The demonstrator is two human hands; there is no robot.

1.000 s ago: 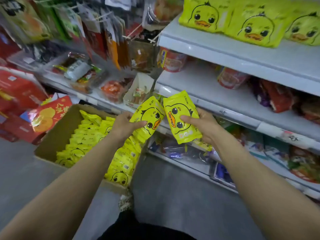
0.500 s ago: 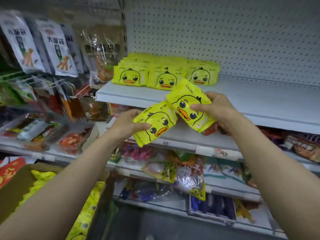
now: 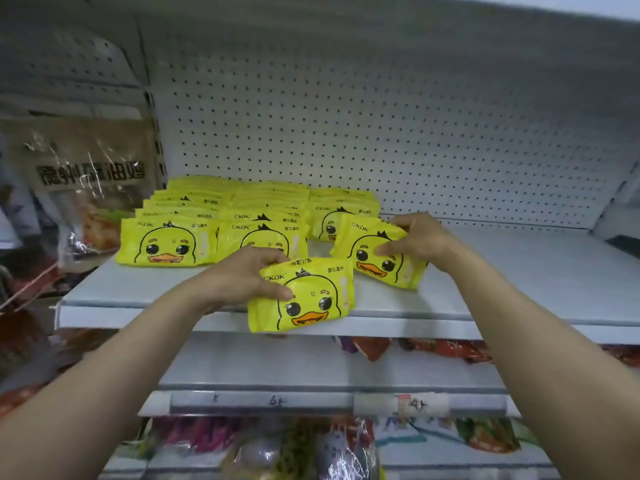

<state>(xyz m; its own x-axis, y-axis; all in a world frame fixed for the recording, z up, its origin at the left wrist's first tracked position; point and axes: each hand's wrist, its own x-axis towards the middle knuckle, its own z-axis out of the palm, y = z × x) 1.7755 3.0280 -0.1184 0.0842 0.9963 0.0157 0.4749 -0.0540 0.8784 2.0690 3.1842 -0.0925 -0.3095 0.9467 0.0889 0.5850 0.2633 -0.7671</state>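
Both hands just reached the shelf (image 3: 519, 282), so I place next. My right hand (image 3: 422, 237) fingers grip a duck packet (image 3: 377, 265) over it, left hand (image 3: 239, 277) fingers the other packet (image 3: 311, 303) at its edge.

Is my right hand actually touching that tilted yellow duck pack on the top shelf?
Touching. The head view shows the right hand gripping the yellow duck pack, thumb pressed on its front and fingers curled over its top edge.
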